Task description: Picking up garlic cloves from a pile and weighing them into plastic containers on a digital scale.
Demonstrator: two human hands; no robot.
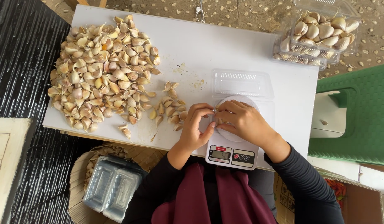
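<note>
Both hands are meeting over a clear tray (242, 85) sitting on a scale (232, 154). The left hand (196, 126) and right hand (242, 120) are curling narrowly, pinching a garlic clove (217, 109) between them. A garlic pile (101, 68) is lying at ten o'clock, filled trays (320, 35) at two o'clock.

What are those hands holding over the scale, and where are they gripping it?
Both the left hand and right hand meet over a clear plastic container on the scale. Fingertips pinch something small between them; what it is cannot be told.
</note>
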